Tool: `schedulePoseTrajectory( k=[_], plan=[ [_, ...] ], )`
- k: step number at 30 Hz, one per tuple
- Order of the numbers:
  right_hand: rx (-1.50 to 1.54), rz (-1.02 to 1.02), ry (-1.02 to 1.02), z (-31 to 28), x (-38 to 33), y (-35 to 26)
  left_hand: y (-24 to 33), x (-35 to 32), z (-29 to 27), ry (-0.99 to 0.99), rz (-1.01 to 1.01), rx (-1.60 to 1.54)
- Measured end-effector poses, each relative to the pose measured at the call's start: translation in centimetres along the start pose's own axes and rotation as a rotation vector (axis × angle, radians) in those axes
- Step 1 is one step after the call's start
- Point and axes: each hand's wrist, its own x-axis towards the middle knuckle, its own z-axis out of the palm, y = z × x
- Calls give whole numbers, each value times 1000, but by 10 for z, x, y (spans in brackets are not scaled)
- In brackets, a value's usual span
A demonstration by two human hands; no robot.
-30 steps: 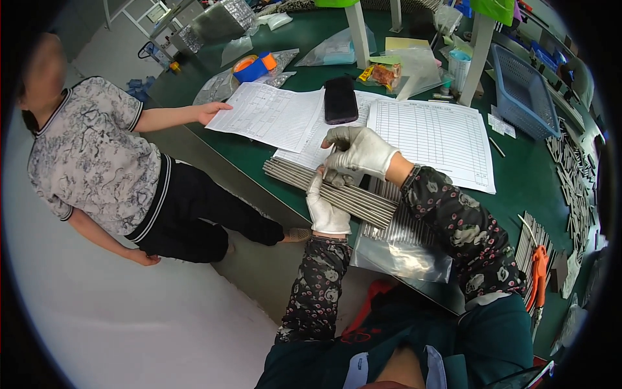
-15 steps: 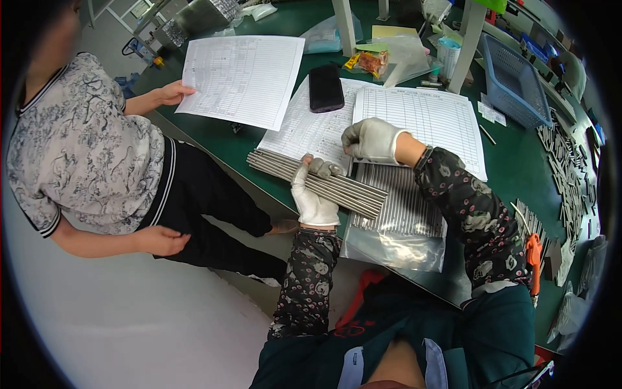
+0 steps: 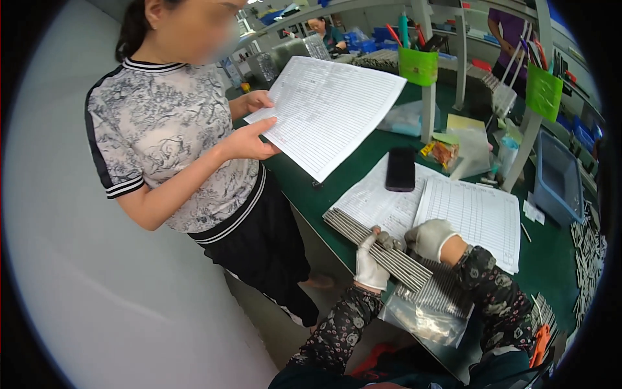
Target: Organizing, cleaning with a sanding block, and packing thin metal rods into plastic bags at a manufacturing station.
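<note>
A bundle of thin metal rods [image 3: 411, 272] lies across my left hand [image 3: 372, 262], which is closed around it in a white glove with greyed fingertips. My right hand [image 3: 433, 240], gloved too, is just right of my left fingers with its own fingers curled in; whatever they may hold is hidden. Beneath and beside my hands, a clear plastic bag [image 3: 424, 321] lies at the bench edge, with more rods [image 3: 447, 288] in a row over its upper part. Printed sheets [image 3: 476, 211] lie just beyond my hands.
A person at the left holds a large printed sheet [image 3: 330, 110] over the green bench [image 3: 298, 185]. A black phone [image 3: 400, 170] rests on papers. To the right are a blue basket [image 3: 558, 178], scattered metal rods [image 3: 586, 272] and an orange-handled tool [image 3: 539, 347]. Shelf posts [image 3: 427, 107] rise behind.
My view has tilted up and turned left. The person's lower hand has come up to the sheet, so both hands hold it. My right hand has moved nearer my left fingers.
</note>
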Motion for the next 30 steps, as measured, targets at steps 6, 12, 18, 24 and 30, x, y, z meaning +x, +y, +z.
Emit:
schedulePoseTrajectory(
  k=[6, 12, 18, 24, 30],
  plan=[
    [-62, -73, 167, 15, -11, -6, 4, 0, -7, -102, -38, -79],
    [-25, -155, 386, 24, -12, -1, 3, 4, -5, -130, -55, -105],
    [-115, -112, 396, 25, -13, -2, 2, 2, 0, -112, -41, -35],
    [-123, -116, 401, 27, -15, -5, 2, 1, -3, -94, -55, -95],
    [-155, -90, 413, 28, -17, -2, 0, 3, -1, -84, -68, -106]
  ],
)
